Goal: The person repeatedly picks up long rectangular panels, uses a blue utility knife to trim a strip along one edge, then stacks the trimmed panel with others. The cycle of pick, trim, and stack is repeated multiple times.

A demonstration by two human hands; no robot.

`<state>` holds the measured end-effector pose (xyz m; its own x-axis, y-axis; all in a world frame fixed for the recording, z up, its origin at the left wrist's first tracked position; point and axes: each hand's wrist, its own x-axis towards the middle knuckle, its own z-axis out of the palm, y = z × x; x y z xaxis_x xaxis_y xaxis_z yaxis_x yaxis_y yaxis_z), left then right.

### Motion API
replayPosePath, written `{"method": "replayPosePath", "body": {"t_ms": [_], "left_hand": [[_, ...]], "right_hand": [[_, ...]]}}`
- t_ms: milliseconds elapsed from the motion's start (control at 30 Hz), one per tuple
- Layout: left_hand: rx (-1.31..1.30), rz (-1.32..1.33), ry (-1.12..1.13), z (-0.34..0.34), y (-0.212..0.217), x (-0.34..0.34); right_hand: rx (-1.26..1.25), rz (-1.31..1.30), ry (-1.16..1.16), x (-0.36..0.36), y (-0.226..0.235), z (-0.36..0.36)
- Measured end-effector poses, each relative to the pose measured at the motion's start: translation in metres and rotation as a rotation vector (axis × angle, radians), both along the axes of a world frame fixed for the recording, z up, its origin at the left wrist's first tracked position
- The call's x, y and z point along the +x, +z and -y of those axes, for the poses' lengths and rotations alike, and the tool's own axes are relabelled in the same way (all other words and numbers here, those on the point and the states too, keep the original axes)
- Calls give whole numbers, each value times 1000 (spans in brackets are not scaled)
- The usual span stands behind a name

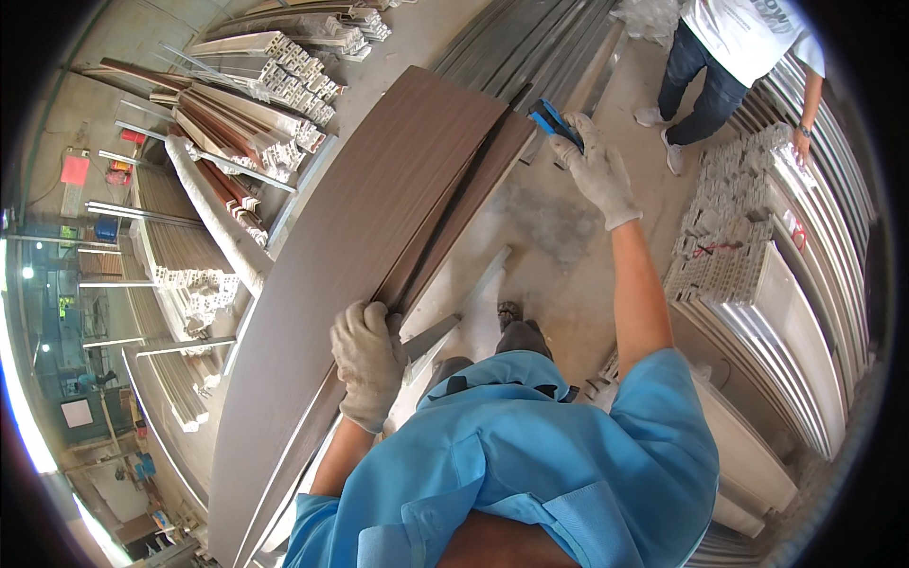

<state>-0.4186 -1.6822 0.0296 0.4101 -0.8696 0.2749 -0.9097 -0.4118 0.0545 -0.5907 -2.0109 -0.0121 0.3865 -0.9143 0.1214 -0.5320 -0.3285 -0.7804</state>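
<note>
Gloved in pale knit fabric, the left hand [367,364] curls its fingers over the near edge of a long brown wood-grain panel [350,246], gripping it where a second, thinner brown strip [464,204] lies against the panel's right side. From that hand the panel runs up toward one o'clock and down toward seven o'clock, bending with the lens. The right hand [597,166], also gloved, is stretched out at about one o'clock from the left, its fingers closed around a blue hand tool [549,118] that sits just at the far end of the strip; whether the tool touches the wood cannot be told. A bare forearm leads back from that glove to a light blue shirt [530,464] filling the lower middle of the view.

At nine to eleven o'clock of the panel lie stacks of white and brown hollow profiles [275,85], their cut ends showing. At three o'clock of the right hand another stack of white profiles [739,237] rests on the dusty concrete floor [549,227], with long pale boards beyond it. At twelve to one o'clock of that hand stands another person [729,47] in a white shirt, dark jeans and pale shoes, well apart from the panel.
</note>
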Motion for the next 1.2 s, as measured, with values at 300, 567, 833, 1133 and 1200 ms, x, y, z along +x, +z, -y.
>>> {"method": "replayPosePath", "body": {"t_ms": [300, 567, 833, 1133, 1200], "left_hand": [[46, -420, -57, -37, 21, 39], [-4, -311, -467, -57, 3, 72], [15, -299, -444, -62, -5, 70], [-16, -338, -378, -66, -2, 70], [-10, -361, -365, -65, -1, 70]], "right_hand": [[-377, -406, -103, 33, 23, -24], [-439, -587, -140, 72, 37, -75], [-578, -591, 57, 74, 33, -229], [-460, -618, -197, 79, 24, -121], [-389, -640, -235, 77, 24, -85]]}}
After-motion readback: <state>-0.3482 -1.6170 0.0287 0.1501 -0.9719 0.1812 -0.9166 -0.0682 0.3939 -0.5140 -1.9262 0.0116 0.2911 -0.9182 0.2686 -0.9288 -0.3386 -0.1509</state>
